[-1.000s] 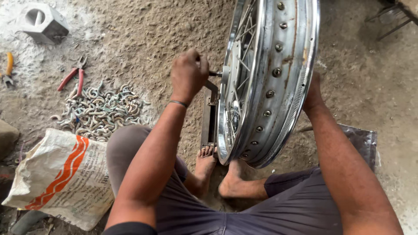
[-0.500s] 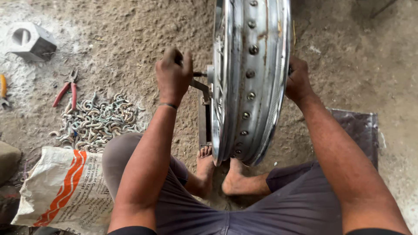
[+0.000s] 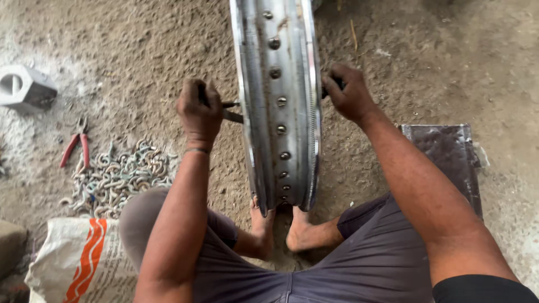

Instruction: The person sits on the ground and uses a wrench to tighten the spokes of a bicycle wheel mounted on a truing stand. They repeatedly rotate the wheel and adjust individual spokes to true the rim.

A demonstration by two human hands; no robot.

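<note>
A shiny metal wheel rim [image 3: 279, 106] stands upright on its edge in the middle of the view, running from twelve o'clock down to the centre, where its lower edge sits between the person's bare feet [image 3: 281, 233]; the feet seem to brace it so it cannot roll or tip. The left hand [image 3: 199, 109], at about ten o'clock from the centre, is closed into a fist around a thin dark tool [image 3: 231, 115] whose tip reaches to the left side of the rim, just touching or going in behind its lip; the exact contact is hidden. The right hand [image 3: 349, 92], at about one o'clock, has its fingers curled shut on something small and dark at the right edge of the rim, and I cannot tell whether that is a tool handle or part of the wheel. With one hand on each side, the rim looks steadied from both sides while the tool works on it. On the dirt floor [image 3: 140, 45] at nine o'clock lies a heap of small bent metal pieces [image 3: 115, 174], with red-handled pliers [image 3: 76, 147] just beside it, all within easy reach of the left arm. A grey metal block [image 3: 25, 87] with a hole sits at ten o'clock, a white sack [image 3: 78, 261] with an orange stripe at seven o'clock, and a dark flat sheet [image 3: 443, 151] at three o'clock.
</note>
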